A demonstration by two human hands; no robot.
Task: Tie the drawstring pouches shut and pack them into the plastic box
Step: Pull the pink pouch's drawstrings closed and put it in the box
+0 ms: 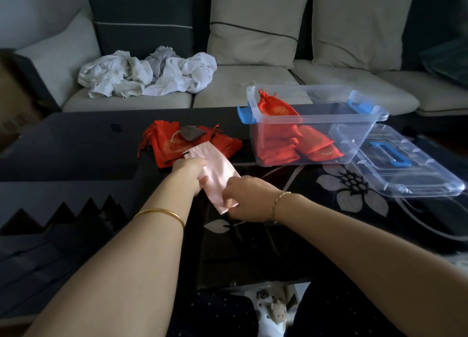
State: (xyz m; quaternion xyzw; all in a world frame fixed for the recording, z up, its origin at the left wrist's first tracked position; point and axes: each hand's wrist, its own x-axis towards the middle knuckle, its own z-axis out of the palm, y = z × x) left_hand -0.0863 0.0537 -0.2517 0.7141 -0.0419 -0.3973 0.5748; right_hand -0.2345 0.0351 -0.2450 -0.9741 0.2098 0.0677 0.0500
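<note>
A pale pink pouch (215,174) lies slanted on the dark table between my hands. My left hand (190,172) grips its left edge with curled fingers. My right hand (247,200) pinches its near end; a thin cord shows under that hand. Behind them lies a pile of red pouches (177,143) with gold print, a small grey pouch (192,133) on top. The clear plastic box (354,131) with blue latches stands at the right, holding several red pouches (281,144), one propped against its left wall.
The box's clear lid (415,169) with a blue handle lies flat just right of the box. A sofa with cushions and a heap of white cloth (149,73) runs behind the table. The table surface (76,144) is black with grey flower patterns.
</note>
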